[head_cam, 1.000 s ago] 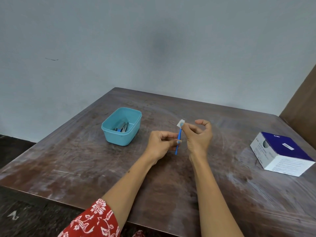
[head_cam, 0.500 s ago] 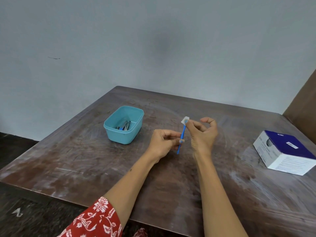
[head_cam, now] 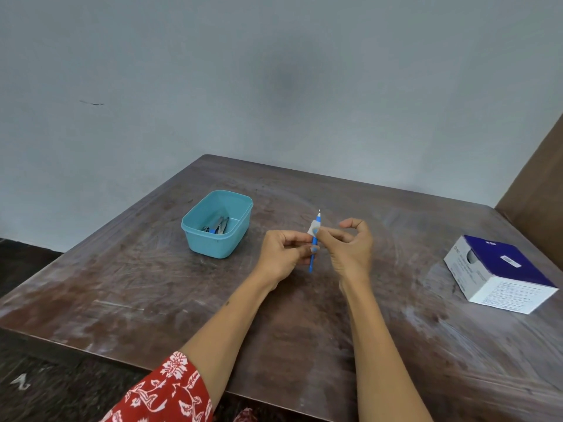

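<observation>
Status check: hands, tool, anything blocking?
Left hand grips blue tool mid-shaft, tip up. Right hand pinches white pad against it. Nothing in the way; teal tub sits apart, to the left.

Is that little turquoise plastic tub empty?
No. The lidless turquoise plastic tub holds a few metal tools at its bottom.

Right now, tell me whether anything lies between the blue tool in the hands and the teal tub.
Nothing visible does. The left hand grips the blue tool, the right hand pinches a white pad round it, and only table shows between it and the teal tub. The box lies off to the other side.
</observation>
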### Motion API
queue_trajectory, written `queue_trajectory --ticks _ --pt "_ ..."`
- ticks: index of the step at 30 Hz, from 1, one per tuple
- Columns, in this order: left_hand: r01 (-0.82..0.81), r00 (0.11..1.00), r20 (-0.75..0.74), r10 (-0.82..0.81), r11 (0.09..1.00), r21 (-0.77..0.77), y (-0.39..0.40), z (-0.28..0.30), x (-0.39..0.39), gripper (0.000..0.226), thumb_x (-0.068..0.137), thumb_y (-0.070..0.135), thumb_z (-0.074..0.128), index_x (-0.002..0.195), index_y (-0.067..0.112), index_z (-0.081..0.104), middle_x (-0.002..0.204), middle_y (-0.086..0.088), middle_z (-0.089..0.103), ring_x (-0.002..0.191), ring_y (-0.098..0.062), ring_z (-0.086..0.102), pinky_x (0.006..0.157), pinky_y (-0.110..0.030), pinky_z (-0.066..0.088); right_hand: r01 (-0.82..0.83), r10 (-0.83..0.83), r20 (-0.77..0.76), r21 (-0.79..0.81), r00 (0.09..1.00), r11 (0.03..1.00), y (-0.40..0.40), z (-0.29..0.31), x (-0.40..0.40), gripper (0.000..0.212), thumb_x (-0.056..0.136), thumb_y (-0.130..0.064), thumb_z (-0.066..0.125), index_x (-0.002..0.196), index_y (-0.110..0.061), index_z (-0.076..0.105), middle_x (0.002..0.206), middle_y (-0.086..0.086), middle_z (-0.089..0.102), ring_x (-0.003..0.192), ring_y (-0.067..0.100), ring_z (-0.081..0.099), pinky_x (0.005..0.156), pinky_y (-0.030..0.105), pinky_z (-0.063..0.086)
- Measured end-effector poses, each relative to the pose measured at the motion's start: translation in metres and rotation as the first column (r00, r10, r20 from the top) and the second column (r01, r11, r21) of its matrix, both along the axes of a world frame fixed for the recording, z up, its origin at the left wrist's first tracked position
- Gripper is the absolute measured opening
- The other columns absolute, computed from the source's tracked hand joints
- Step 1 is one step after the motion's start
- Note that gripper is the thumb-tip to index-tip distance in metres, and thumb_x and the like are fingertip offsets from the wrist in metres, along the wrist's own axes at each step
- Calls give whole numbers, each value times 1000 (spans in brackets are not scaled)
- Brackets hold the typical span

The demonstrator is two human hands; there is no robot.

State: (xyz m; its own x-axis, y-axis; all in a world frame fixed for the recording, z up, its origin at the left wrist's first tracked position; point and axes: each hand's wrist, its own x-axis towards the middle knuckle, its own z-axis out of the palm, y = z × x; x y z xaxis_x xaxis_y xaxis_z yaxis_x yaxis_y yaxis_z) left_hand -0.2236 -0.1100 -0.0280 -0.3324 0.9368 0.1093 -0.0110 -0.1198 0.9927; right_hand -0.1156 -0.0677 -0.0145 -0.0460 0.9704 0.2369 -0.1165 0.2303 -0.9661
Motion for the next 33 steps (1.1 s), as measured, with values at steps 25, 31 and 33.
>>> queue_trajectory --ticks 25,31,33 --pt "57 995 -74 -64 994 -89 0 -1 2 28 77 -6 68 105 -10 64 83 -16 67 63 -10 65 61 -21 58 178 -174 -53 70 983 982 -4 5 -7 46 71 -1 75 76 -20 34 70 9 69 50 1 61 50 11 46" --pt "-22 998 -58 19 999 -46 1 -1 -1 23 78 -8 66 101 -11 66 81 -15 67 57 -7 66 58 -21 58 84 -90 100 55 991 995 -8 4 -6 41 71 -1 75 80 -14 37 64 -1 67 42 -6 55 48 5 40" --pt "-34 998 -47 33 999 -33 1 -1 -1 22 79 -9 65 101 -13 65 83 -17 67 55 -5 66 57 -19 57 64 -71 155 55 985 996 -9 3 -6 40 71 -3 74 81 -14 37 64 -3 67 40 -5 54 47 6 39"
